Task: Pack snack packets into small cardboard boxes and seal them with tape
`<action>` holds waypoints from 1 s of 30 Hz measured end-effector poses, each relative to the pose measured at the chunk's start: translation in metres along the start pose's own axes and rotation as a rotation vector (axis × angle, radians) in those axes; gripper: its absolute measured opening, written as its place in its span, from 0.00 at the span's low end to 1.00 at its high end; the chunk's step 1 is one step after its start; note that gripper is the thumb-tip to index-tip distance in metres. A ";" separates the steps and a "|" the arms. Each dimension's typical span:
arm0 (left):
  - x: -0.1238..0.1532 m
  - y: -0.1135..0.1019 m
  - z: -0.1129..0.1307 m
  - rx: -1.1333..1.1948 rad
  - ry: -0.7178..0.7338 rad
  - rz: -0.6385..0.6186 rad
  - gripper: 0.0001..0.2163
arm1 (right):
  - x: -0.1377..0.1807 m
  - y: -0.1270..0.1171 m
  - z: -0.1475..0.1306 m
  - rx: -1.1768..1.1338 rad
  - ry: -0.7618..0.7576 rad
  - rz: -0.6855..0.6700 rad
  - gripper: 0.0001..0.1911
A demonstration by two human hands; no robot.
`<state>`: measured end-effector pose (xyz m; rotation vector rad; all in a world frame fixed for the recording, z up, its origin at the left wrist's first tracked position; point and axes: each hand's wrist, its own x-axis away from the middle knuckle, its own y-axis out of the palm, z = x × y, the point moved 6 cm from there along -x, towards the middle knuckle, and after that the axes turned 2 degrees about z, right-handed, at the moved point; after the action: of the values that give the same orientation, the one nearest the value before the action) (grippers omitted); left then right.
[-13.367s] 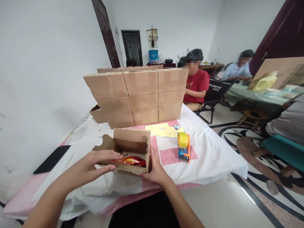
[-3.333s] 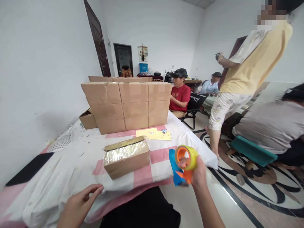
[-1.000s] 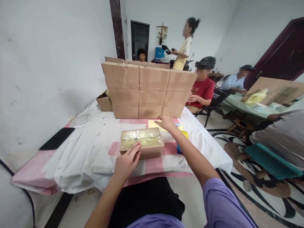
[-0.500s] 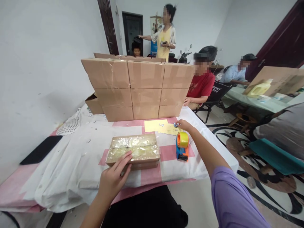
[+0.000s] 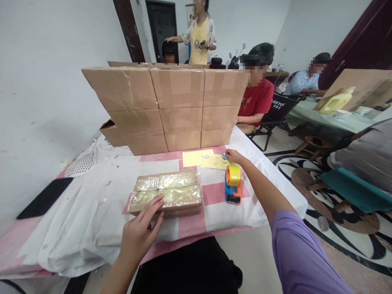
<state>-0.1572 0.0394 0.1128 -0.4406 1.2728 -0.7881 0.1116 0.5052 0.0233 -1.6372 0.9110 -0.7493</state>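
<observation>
A small cardboard box (image 5: 167, 195), its top covered in shiny clear tape, lies on the table (image 5: 92, 212) in front of me. My left hand (image 5: 139, 234) rests on its near left corner with the fingers spread flat. My right hand (image 5: 233, 157) reaches far across, its fingertips pinched on a small sticker at the edge of the yellow sheets (image 5: 203, 159). An orange and blue tape dispenser (image 5: 232, 184) with a yellow roll lies just under my right forearm.
A wall of sealed cardboard boxes (image 5: 171, 108) stands at the table's far end, an open box (image 5: 112, 132) at its left. A black phone (image 5: 44, 198) and a white mesh item (image 5: 79, 165) lie left. Seated people and a standing person are beyond.
My right hand put the tape dispenser down on the table and stretched out to the yellow sheets. My left hand came onto the taped box and stays there.
</observation>
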 end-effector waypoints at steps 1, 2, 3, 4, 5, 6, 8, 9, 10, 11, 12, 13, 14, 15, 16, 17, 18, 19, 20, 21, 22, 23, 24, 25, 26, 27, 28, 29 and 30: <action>0.001 0.000 -0.001 0.007 -0.006 -0.006 0.17 | -0.001 0.000 0.000 -0.003 0.005 0.001 0.14; 0.001 0.001 -0.001 0.010 -0.008 -0.009 0.17 | -0.002 -0.001 0.000 -0.005 0.007 0.000 0.14; 0.001 0.001 -0.002 0.011 -0.008 -0.012 0.18 | -0.002 -0.001 -0.001 -0.006 0.007 -0.003 0.14; 0.002 0.001 -0.002 0.013 -0.006 -0.013 0.18 | -0.003 -0.002 -0.002 -0.005 0.007 -0.008 0.14; 0.001 0.001 -0.002 0.014 -0.005 -0.013 0.19 | -0.003 -0.003 -0.003 -0.004 0.005 -0.012 0.14; 0.001 0.001 -0.002 0.016 -0.004 -0.009 0.19 | -0.003 -0.004 -0.003 -0.002 0.004 -0.016 0.14; 0.000 0.000 -0.001 0.016 -0.005 -0.005 0.19 | -0.003 -0.005 -0.004 0.001 0.001 -0.016 0.13; 0.000 0.000 0.000 0.015 -0.007 -0.004 0.19 | -0.004 -0.006 -0.004 0.002 -0.002 -0.012 0.13; -0.001 0.000 0.000 0.014 -0.010 -0.003 0.19 | -0.004 -0.006 -0.004 0.002 -0.004 -0.005 0.13; -0.001 -0.001 0.001 0.012 -0.012 -0.003 0.19 | -0.004 -0.007 -0.003 0.000 -0.007 0.005 0.13; -0.001 -0.001 0.001 0.010 -0.014 -0.001 0.18 | -0.004 -0.008 -0.003 -0.001 -0.011 0.016 0.13; -0.002 -0.001 0.002 0.008 -0.015 0.000 0.18 | -0.004 -0.008 -0.002 -0.004 -0.016 0.028 0.14; -0.002 -0.001 0.002 0.007 -0.016 0.000 0.18 | -0.004 -0.009 -0.002 -0.007 -0.020 0.040 0.14; -0.001 -0.001 0.002 0.006 -0.018 0.000 0.18 | -0.004 -0.009 -0.001 -0.011 -0.024 0.053 0.14; -0.001 0.000 0.001 0.007 -0.020 -0.001 0.17 | -0.003 -0.010 0.000 -0.016 -0.026 0.067 0.14; -0.001 0.000 0.001 0.007 -0.023 0.001 0.17 | -0.002 -0.011 0.000 -0.023 -0.027 0.082 0.13; -0.001 0.000 0.001 0.008 -0.025 0.002 0.17 | -0.001 -0.013 0.001 -0.031 -0.025 0.097 0.13; -0.001 0.000 0.000 0.010 -0.026 0.001 0.17 | 0.001 -0.014 0.002 -0.040 -0.021 0.112 0.13; -0.001 0.000 0.000 0.010 -0.027 0.000 0.17 | 0.003 -0.016 0.003 -0.050 -0.017 0.126 0.11; -0.001 0.000 0.000 0.011 -0.027 -0.003 0.17 | 0.005 -0.018 0.004 -0.061 -0.013 0.140 0.10; -0.002 0.000 0.001 0.012 -0.026 -0.007 0.17 | 0.008 -0.019 0.004 -0.072 -0.011 0.152 0.09; -0.002 0.000 0.001 0.013 -0.025 -0.009 0.17 | 0.010 -0.020 0.004 -0.086 -0.011 0.163 0.07; -0.002 0.000 0.001 0.011 -0.024 -0.009 0.17 | 0.012 -0.021 0.004 -0.101 -0.015 0.173 0.06; -0.003 -0.001 0.001 0.007 -0.022 -0.005 0.17 | 0.014 -0.022 0.003 -0.117 -0.022 0.180 0.06; -0.003 -0.001 0.002 0.003 -0.019 -0.001 0.17 | 0.015 -0.022 0.002 -0.136 -0.032 0.185 0.07; -0.004 -0.001 0.002 -0.002 -0.013 0.003 0.17 | 0.017 -0.022 0.001 -0.155 -0.043 0.185 0.09; -0.004 -0.001 0.002 -0.007 -0.008 0.006 0.17 | 0.018 -0.022 -0.001 -0.175 -0.054 0.182 0.09; -0.004 -0.001 0.002 -0.012 -0.004 0.009 0.17 | 0.018 -0.021 -0.002 -0.195 -0.064 0.178 0.10; -0.004 -0.001 0.002 -0.017 -0.002 0.009 0.18 | 0.019 -0.021 -0.003 -0.213 -0.071 0.173 0.11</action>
<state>-0.1561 0.0419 0.1167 -0.4489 1.2801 -0.7698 0.1226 0.4905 0.0443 -1.7314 1.0952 -0.4851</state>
